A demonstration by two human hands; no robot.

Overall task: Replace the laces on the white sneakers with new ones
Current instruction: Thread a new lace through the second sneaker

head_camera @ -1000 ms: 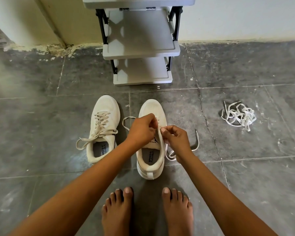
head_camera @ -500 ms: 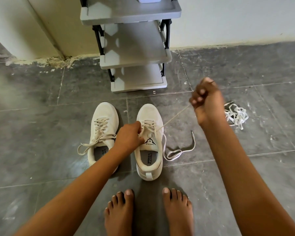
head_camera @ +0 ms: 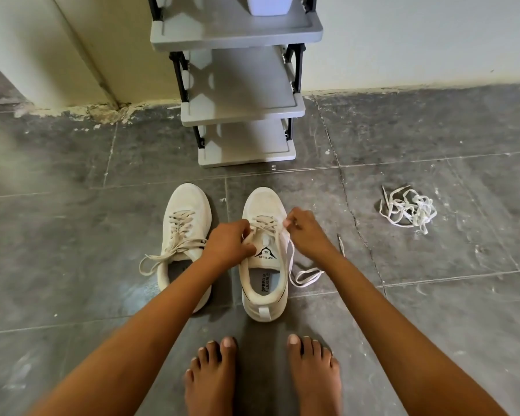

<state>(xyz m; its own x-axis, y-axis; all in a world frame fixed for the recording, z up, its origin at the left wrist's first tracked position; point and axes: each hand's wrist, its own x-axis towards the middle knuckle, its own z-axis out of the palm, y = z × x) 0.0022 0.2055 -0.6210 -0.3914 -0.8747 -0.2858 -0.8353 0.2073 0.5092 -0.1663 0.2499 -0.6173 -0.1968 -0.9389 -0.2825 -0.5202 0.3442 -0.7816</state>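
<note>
Two white sneakers stand side by side on the grey tiled floor. The left sneaker is fully laced with beige laces, its ends loose. On the right sneaker, my left hand holds the left side of the tongue and eyelets. At the shoe's right eyelets, my right hand pinches the lace, whose free end trails on the floor to the right. A tangled pile of white laces lies on the floor further right.
A grey plastic shoe rack with several shelves stands against the wall just beyond the sneakers. My bare feet stand right behind the shoes. Open floor stretches to the left and right.
My right hand, which had pulled the lace up and out to the right, has come back down to the right sneaker's eyelets. My left hand stayed on the shoe.
</note>
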